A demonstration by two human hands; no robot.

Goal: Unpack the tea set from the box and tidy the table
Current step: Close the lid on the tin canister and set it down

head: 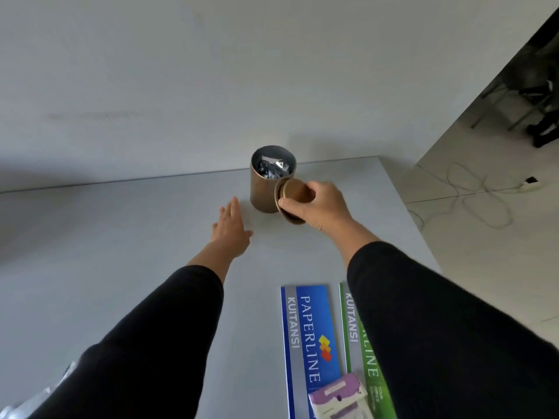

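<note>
A bronze round tin (pixel 262 189) stands upright near the table's far edge, its top open, with silver foil packets (pixel 273 169) showing inside. My right hand (pixel 320 207) holds the tin's bronze lid (pixel 292 201) on edge just to the right of the tin, touching or almost touching its side. To the left of the tin, my left hand (pixel 231 229) is stretched out flat with the fingers apart, holding nothing and a short way from it.
A blue Paperline receipt book (pixel 308 337) and a green one (pixel 360 352) lie at the near right, with a purple packet (pixel 340 397) on them. Crumpled silver wrapping (pixel 36 397) shows at the near left. The grey table (pixel 121 252) ends close behind the tin. Cables (pixel 472 195) lie on the floor to the right.
</note>
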